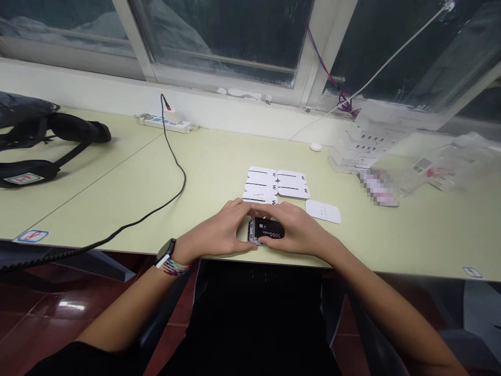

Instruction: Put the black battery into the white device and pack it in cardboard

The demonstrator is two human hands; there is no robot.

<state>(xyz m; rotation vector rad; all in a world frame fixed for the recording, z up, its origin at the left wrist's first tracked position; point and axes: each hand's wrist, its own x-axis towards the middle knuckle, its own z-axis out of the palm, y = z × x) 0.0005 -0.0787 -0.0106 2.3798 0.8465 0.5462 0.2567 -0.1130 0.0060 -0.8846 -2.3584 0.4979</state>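
Both my hands meet at the front edge of the pale green table (219,167). My left hand (219,232) and my right hand (299,230) are curled round a small black battery (266,231) with white print, gripping it from either side. Just beyond my fingers lie several flat white cards (276,184) with black lines, laid in rows. A single white rounded piece (323,211) lies to the right of my right hand. A watch and a beaded band sit on my left wrist.
A black cable (172,156) runs from a white power strip (166,121) by the window to the table's left front edge. A black bag (35,141) lies far left. Stacked white boxes (360,149) and clear plastic bags (450,162) sit at the right.
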